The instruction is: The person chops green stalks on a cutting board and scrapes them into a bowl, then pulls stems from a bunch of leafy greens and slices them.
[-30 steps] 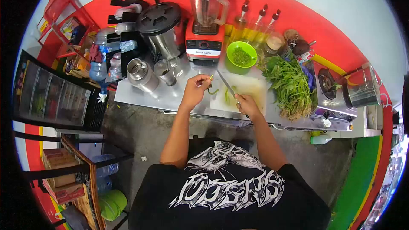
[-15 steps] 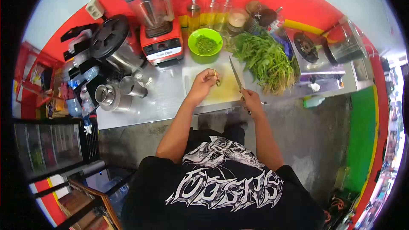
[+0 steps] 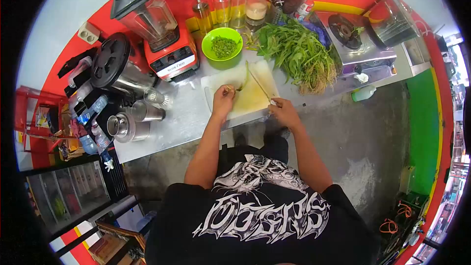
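Observation:
My left hand (image 3: 223, 102) rests over the left half of the white cutting board (image 3: 215, 81), its fingers pinched on the near end of a slim green stem (image 3: 245, 79). The stem points away from me across the board. My right hand (image 3: 284, 112) is closed round the handle of a knife (image 3: 260, 85). The knife's blade slants up and left over the board, its tip close to the stem's far end. Behind the board stands a green bowl (image 3: 222, 60) of chopped greens. A leafy bunch of greens with roots (image 3: 299, 54) lies right of the board.
A red blender (image 3: 171, 56) and a lidded steel container (image 3: 122, 71) stand at the left, near metal cups (image 3: 147, 111). Pump bottles (image 3: 222, 7) line the back wall. A gas stove (image 3: 355, 51) is at the right. The steel counter's front edge (image 3: 196, 136) runs before me.
My view has shifted, so the counter looks tilted. The knife has come down and left over the board. A green stem now stretches beyond my left fingers.

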Tool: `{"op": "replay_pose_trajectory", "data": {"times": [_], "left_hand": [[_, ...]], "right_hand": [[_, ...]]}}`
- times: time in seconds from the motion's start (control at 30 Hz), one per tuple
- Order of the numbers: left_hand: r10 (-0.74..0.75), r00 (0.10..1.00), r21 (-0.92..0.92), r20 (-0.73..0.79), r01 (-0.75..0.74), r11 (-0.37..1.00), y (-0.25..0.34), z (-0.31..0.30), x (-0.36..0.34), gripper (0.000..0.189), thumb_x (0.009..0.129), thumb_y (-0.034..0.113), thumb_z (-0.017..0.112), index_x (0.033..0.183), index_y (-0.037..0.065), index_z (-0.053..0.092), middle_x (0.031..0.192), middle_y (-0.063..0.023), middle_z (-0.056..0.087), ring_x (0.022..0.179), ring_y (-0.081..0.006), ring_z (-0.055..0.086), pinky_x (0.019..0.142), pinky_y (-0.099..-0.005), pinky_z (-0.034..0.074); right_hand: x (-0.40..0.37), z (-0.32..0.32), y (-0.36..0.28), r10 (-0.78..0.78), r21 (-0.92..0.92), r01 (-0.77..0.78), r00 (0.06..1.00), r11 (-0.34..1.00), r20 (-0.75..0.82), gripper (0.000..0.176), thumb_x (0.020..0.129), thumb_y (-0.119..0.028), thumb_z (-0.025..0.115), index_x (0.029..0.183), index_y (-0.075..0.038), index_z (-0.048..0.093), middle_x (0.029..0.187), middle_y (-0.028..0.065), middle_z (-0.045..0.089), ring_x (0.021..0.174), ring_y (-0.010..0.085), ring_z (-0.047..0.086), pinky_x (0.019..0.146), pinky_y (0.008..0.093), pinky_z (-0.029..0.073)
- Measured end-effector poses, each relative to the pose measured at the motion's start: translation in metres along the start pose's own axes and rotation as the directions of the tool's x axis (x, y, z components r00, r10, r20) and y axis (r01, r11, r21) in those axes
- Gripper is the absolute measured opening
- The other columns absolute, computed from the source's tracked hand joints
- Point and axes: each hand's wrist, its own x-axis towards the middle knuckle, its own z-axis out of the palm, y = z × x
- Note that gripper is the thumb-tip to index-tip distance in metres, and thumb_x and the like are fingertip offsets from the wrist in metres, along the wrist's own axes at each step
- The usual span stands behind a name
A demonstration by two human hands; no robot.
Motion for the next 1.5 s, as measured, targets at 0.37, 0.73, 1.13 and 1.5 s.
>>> {"op": "replay_pose_trajectory", "data": {"times": [0.37,0.73,1.13,1.5], "left_hand": [[-0.048,0.999,0.132,-0.004,0.048,0.990,-0.013,-0.016,-0.018,0.003,0.100,0.003,0.055,0.101,0.002,0.058,0.088,-0.0054,0.062,0.075,-0.0149,0.061,0.071,-0.0314,0.052],[0.263,0.951,0.501,-0.162,-0.150,0.852,-0.015,-0.012,-0.022,0.008,0.092,0.001,0.061,0.100,0.002,0.063,0.086,-0.0117,0.069,0.080,-0.0236,0.069,0.074,-0.0353,0.054],[0.234,0.947,0.608,-0.222,-0.052,0.792,-0.013,-0.006,-0.017,0.014,0.089,0.009,0.065,0.102,0.005,0.068,0.088,-0.0141,0.073,0.083,-0.0321,0.071,0.075,-0.0412,0.054],[0.203,0.954,0.639,-0.220,-0.016,0.769,-0.014,-0.011,-0.014,0.014,0.090,0.014,0.062,0.099,0.005,0.069,0.089,-0.0154,0.073,0.083,-0.0341,0.071,0.075,-0.0439,0.054]], "right_hand": [[0.018,0.030,-0.030,-0.224,-0.173,0.241,0.968,0.955,0.114,0.031,0.095,-0.026,0.064,0.105,0.003,0.068,0.084,0.0201,0.071,0.078,0.0310,0.070,0.073,0.0405,0.052],[0.002,0.043,-0.007,-0.325,-0.521,0.291,0.945,0.802,0.029,0.032,0.097,-0.027,0.058,0.096,0.004,0.065,0.083,0.0303,0.066,0.081,0.0498,0.064,0.076,0.0562,0.050],[-0.006,0.054,-0.046,-0.143,-0.809,0.128,0.988,0.574,0.054,0.030,0.101,-0.027,0.047,0.104,0.001,0.058,0.088,0.0257,0.071,0.083,0.0441,0.071,0.075,0.0530,0.056],[0.009,0.074,-0.016,-0.085,-0.803,0.093,0.995,0.589,0.053,0.024,0.101,-0.021,0.042,0.109,0.001,0.047,0.093,0.0271,0.072,0.086,0.0423,0.072,0.077,0.0517,0.057]]}}
